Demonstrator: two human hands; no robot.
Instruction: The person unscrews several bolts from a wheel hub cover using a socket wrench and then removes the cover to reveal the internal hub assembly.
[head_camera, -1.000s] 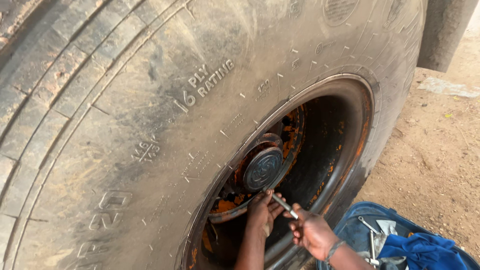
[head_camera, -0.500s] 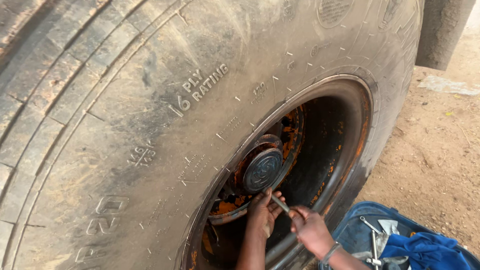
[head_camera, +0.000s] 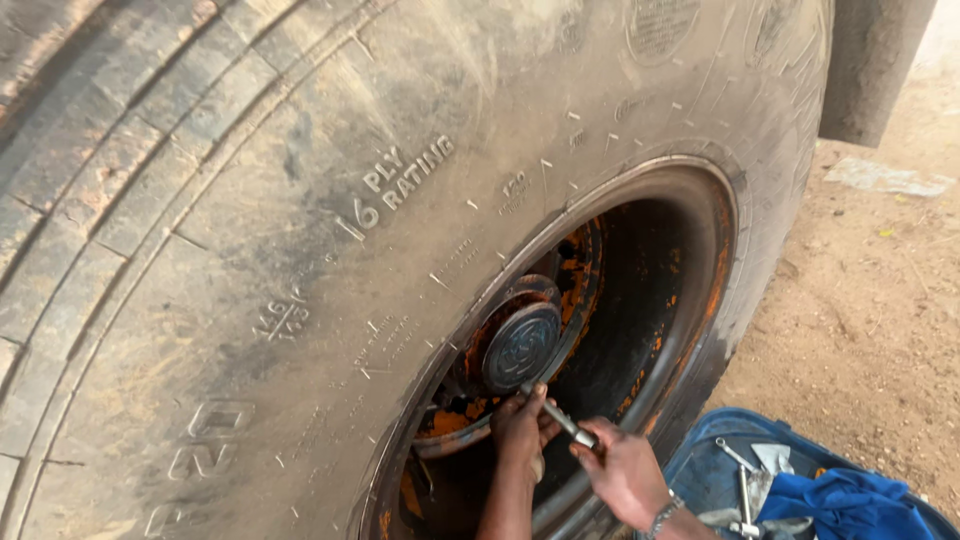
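A huge dusty truck tyre fills most of the view, with a deep dark rim flaked with orange paint. Inside sits a round dark hub cap. My left hand reaches into the rim just below the hub, fingers curled against the far end of a slim metal tool. My right hand, with a bracelet on the wrist, grips the near end of that tool at the rim's lower edge.
A blue tub at the bottom right holds a blue cloth and metal wrenches. Sandy ground lies to the right. A dark panel of the vehicle hangs at the top right.
Both hands and the tool have stayed under the hub, shifting only slightly; the view has drifted a little.
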